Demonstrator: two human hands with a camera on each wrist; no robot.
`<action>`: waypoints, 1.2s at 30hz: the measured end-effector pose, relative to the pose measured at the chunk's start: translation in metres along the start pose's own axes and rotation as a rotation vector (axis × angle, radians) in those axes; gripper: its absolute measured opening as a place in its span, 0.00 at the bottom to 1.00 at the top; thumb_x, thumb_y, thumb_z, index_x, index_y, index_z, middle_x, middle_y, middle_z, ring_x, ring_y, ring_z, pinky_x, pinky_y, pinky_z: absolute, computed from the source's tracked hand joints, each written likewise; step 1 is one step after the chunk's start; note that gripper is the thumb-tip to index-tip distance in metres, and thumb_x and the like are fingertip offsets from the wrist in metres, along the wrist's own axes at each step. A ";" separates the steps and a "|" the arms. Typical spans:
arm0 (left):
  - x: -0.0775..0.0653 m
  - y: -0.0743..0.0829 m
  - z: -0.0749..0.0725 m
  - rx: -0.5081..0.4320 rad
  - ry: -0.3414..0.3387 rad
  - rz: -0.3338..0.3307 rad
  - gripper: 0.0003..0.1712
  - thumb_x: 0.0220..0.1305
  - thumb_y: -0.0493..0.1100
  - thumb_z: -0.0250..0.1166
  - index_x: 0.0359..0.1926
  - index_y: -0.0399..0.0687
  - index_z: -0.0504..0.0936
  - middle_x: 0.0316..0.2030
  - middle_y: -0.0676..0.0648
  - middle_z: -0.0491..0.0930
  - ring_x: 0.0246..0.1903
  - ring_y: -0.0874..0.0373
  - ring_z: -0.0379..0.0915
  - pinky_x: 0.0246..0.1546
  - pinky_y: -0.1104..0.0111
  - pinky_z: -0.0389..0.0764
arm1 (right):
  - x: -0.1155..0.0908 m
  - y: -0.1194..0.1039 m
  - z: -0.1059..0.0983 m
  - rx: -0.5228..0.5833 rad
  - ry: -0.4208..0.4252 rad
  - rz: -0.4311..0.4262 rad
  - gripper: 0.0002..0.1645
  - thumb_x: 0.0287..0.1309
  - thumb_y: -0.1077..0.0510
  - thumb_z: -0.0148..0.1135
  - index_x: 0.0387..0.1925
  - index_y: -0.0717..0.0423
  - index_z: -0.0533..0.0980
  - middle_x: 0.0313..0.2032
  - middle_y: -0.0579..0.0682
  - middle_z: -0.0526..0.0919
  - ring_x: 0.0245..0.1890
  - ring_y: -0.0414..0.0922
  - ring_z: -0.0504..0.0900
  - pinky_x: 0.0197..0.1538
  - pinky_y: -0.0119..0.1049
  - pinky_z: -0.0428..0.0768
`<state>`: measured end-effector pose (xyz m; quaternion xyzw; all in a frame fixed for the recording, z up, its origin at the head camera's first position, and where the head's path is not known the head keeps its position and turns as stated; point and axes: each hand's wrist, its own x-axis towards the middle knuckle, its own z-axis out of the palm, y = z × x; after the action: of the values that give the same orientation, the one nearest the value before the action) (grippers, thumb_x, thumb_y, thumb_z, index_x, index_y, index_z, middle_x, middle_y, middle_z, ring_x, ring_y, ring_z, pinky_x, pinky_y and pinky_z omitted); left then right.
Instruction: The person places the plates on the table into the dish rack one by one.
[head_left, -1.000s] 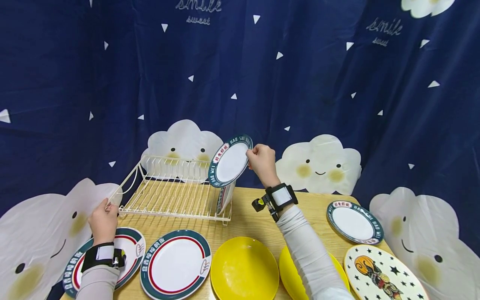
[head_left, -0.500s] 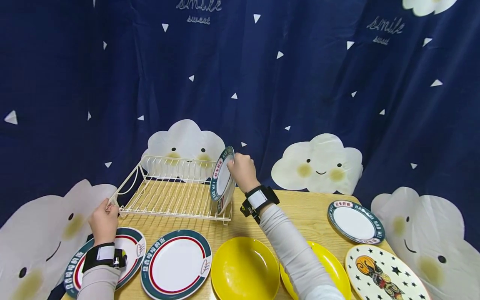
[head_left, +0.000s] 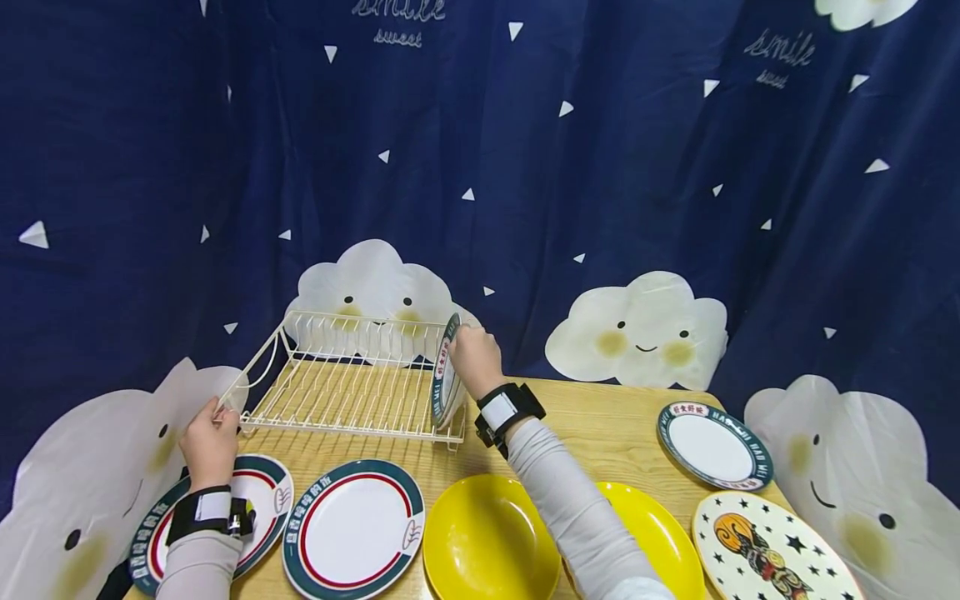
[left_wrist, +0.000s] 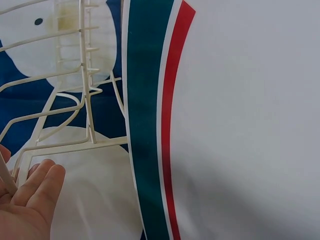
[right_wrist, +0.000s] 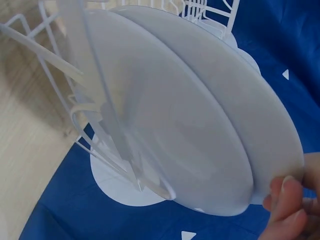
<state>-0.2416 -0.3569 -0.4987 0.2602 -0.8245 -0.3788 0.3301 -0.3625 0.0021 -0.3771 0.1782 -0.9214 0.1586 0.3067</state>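
Observation:
A cream wire dish rack (head_left: 352, 432) stands at the back left of the table. My left hand (head_left: 211, 443) holds its front left corner; in the left wrist view the fingers (left_wrist: 46, 190) curl at the wire. At the rack's right end my right hand (head_left: 477, 360) pinches the edge of a small green-rimmed plate (head_left: 441, 375), standing nearly upright in the rack. The right wrist view shows the white back of this held plate (right_wrist: 272, 132) close behind a second plate (right_wrist: 185, 125), which stands in the rack's end slots. From the head, the held plate mostly hides the second one.
Along the front lie two large green-and-red-rimmed plates (head_left: 352, 529) and two yellow plates (head_left: 487, 533), one partly under my right sleeve. A star-patterned plate (head_left: 810, 533) and another small green-rimmed plate (head_left: 708, 446) lie at the right. A blue curtain (head_left: 637, 192) hangs behind.
My right hand has moved left and down, turning the small plate upright and lowering it into the rack beside the other plate. The left hand has stayed on the rack corner.

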 end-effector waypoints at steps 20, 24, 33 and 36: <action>-0.002 0.001 0.001 -0.010 0.030 -0.009 0.26 0.66 0.38 0.51 0.63 0.30 0.70 0.57 0.25 0.72 0.59 0.26 0.66 0.61 0.41 0.65 | -0.014 -0.006 0.016 -0.112 -0.077 -0.024 0.13 0.58 0.57 0.61 0.21 0.58 0.80 0.21 0.57 0.85 0.20 0.51 0.84 0.19 0.44 0.79; -0.001 0.000 0.001 -0.016 0.025 -0.009 0.26 0.66 0.38 0.51 0.63 0.30 0.70 0.57 0.25 0.72 0.59 0.26 0.66 0.62 0.41 0.65 | -0.016 -0.007 0.014 -0.134 -0.080 -0.029 0.13 0.58 0.56 0.62 0.21 0.58 0.80 0.21 0.57 0.85 0.19 0.50 0.84 0.18 0.44 0.79; 0.000 0.002 0.000 -0.008 -0.006 -0.054 0.28 0.68 0.39 0.49 0.66 0.31 0.67 0.60 0.25 0.69 0.61 0.26 0.64 0.63 0.41 0.64 | -0.017 -0.005 0.007 -0.081 -0.085 -0.023 0.19 0.60 0.55 0.61 0.15 0.54 0.75 0.20 0.56 0.84 0.19 0.52 0.84 0.17 0.46 0.77; 0.000 0.003 0.000 -0.005 -0.004 -0.051 0.28 0.68 0.39 0.48 0.66 0.31 0.67 0.60 0.25 0.69 0.61 0.26 0.64 0.63 0.40 0.64 | -0.017 -0.004 0.005 -0.073 -0.087 -0.024 0.21 0.62 0.54 0.60 0.14 0.53 0.72 0.19 0.56 0.83 0.19 0.52 0.84 0.17 0.46 0.77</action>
<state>-0.2424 -0.3555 -0.4967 0.2796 -0.8173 -0.3896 0.3194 -0.3509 0.0004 -0.3905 0.1848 -0.9369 0.1131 0.2744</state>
